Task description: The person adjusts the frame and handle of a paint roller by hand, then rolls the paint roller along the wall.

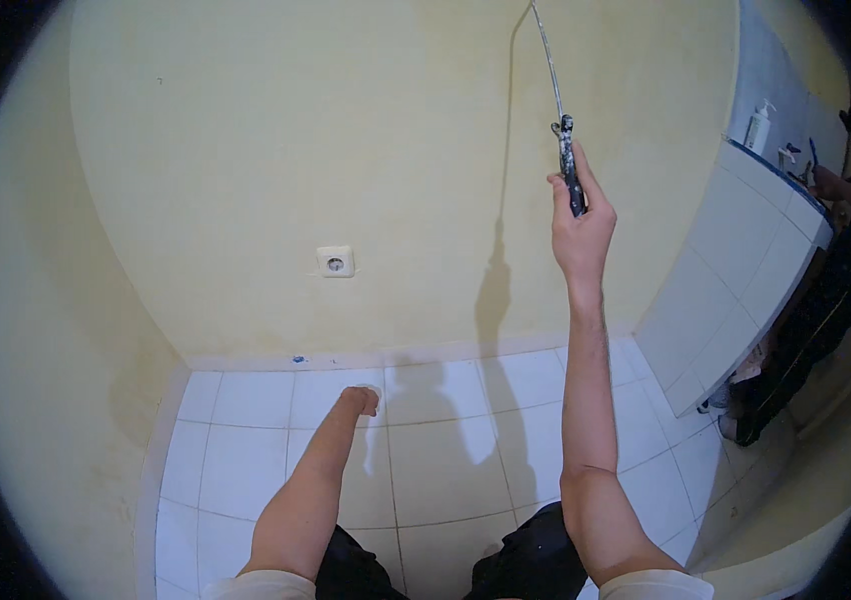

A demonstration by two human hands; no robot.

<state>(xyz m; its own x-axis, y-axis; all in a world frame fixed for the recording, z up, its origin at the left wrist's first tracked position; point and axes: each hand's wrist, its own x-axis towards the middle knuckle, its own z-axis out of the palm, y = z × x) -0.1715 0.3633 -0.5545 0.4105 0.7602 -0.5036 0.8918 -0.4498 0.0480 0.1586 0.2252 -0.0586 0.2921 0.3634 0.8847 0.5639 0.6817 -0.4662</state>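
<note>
My right hand (583, 232) is raised in front of the pale yellow wall (416, 170), its fingers wrapped round the black, paint-spattered handle of what looks like a paint roller (570, 165). A thin metal rod runs up from the handle and leaves the picture at the top, so its far end is hidden. Low over the tiled floor, my left hand (360, 401) is closed. Something pale shows at its far side, too small to make out. The rod and my arms cast shadows on the wall and floor.
A white socket (336, 262) sits on the wall above the pale skirting (376, 358). White tiles (446, 470) cover the floor. At right, a tiled counter (736, 240) carries a white pump bottle (758, 127). Another person (846, 250) in dark clothes stands beside it, a hand near a blue, thin object.
</note>
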